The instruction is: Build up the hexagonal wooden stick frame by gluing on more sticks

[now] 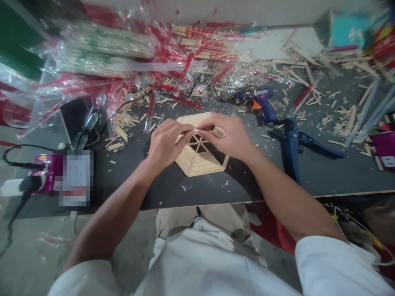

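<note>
A hexagonal frame of pale wooden sticks (pixel 200 164) lies on the dark tabletop, with rows of sticks along its sides and spokes meeting in the middle. Over its far half, my left hand (pixel 169 139) and my right hand (pixel 230 133) come together, fingertips nearly touching. Both hands are closed in a pinch between thumb and fingers. Whatever sits between the fingertips is tiny and mostly hidden, so I cannot make it out. My hands cover part of the frame's left and right sides.
Right of the frame lie a blue glue gun (pixel 263 102) and blue-handled cutters (pixel 291 144). Plastic-wrapped stick bundles (pixel 105 45) and loose stick offcuts (pixel 123 125) fill the back. At left are glasses (pixel 86 127), a phone (pixel 75 176) and a purple power strip (pixel 46 172).
</note>
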A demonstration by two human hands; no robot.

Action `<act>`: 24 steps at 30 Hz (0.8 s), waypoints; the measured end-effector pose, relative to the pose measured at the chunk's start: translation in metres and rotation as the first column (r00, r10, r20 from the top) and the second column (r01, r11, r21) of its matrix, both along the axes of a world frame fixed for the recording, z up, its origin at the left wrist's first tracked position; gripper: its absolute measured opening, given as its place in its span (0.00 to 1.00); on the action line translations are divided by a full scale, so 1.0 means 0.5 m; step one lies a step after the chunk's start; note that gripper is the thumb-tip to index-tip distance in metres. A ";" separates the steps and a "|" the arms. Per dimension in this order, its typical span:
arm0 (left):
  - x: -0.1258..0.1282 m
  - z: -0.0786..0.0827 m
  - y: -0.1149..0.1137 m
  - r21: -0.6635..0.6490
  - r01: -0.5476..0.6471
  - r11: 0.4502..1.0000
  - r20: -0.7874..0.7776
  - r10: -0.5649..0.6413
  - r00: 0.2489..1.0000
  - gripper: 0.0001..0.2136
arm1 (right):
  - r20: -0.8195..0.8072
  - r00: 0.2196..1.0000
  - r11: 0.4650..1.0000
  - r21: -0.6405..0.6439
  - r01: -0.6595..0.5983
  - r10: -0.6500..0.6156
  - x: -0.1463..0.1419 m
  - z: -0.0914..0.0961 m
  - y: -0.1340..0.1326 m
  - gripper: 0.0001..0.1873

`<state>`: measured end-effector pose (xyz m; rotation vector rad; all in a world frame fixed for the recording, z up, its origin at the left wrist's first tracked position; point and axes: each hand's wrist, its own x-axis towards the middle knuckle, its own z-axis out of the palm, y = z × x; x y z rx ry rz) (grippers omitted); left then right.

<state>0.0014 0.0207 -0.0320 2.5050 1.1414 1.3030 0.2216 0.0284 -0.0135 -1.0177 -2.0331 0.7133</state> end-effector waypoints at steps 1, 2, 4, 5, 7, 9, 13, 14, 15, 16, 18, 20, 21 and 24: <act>-0.001 0.001 0.000 0.001 -0.002 1.000 -0.002 0.002 1.000 0.06 | 0.010 1.000 1.000 -0.011 0.002 -0.002 0.000 0.001 -0.001 0.15; -0.001 0.002 -0.001 -0.003 -0.005 1.000 -0.005 0.005 1.000 0.06 | 0.012 1.000 1.000 -0.013 0.004 -0.004 -0.001 0.002 -0.002 0.17; -0.001 0.002 -0.002 -0.017 -0.014 1.000 -0.010 0.014 1.000 0.07 | 0.005 1.000 1.000 -0.003 0.012 -0.012 -0.002 0.003 -0.004 0.19; -0.001 0.002 -0.002 -0.025 -0.019 1.000 -0.011 0.018 1.000 0.07 | 0.000 1.000 1.000 0.005 0.018 -0.018 -0.003 0.002 -0.004 0.20; -0.001 0.000 -0.001 -0.027 -0.014 1.000 -0.006 0.014 1.000 0.07 | -0.006 1.000 0.999 0.019 0.030 -0.030 -0.005 0.001 -0.005 0.20; -0.001 -0.003 -0.001 -0.012 -0.005 1.000 0.005 0.005 1.000 0.07 | -0.013 0.999 0.999 0.027 0.039 -0.039 -0.008 0.001 -0.006 0.19; -0.001 -0.006 -0.001 -0.018 -0.012 1.000 -0.013 0.012 1.000 0.07 | -0.025 0.999 0.999 0.043 0.028 -0.027 -0.008 0.002 -0.005 0.15; -0.001 -0.006 -0.001 -0.025 -0.017 1.000 -0.023 0.016 1.000 0.08 | -0.010 1.000 0.999 0.044 0.025 -0.024 -0.006 0.001 -0.003 0.14; -0.001 -0.006 -0.001 -0.036 -0.022 0.999 -0.033 0.021 0.999 0.08 | 0.018 1.000 0.999 0.043 0.022 -0.022 -0.003 0.000 0.000 0.13; -0.001 -0.006 -0.001 -0.048 -0.033 0.998 -0.041 0.031 0.999 0.08 | 0.056 0.998 0.999 0.043 0.017 -0.020 0.001 -0.002 0.003 0.12; -0.003 -0.007 0.000 -0.073 -0.077 0.994 -0.054 0.073 0.996 0.08 | 0.146 0.989 0.999 0.054 -0.001 -0.007 0.010 -0.008 0.009 0.11; -0.004 -0.009 0.002 -0.089 -0.134 0.987 -0.065 0.128 0.990 0.08 | 0.234 0.972 0.996 0.088 -0.028 0.006 0.014 -0.012 0.012 0.10; -0.005 -0.011 0.003 -0.092 -0.159 0.983 -0.067 0.153 0.986 0.07 | 0.282 0.959 0.993 0.110 -0.038 0.006 0.014 -0.013 0.012 0.10; -0.006 -0.015 0.005 -0.104 -0.190 0.976 -0.075 0.182 0.980 0.07 | 0.434 0.900 0.983 0.178 -0.046 -0.037 0.002 -0.011 0.007 0.11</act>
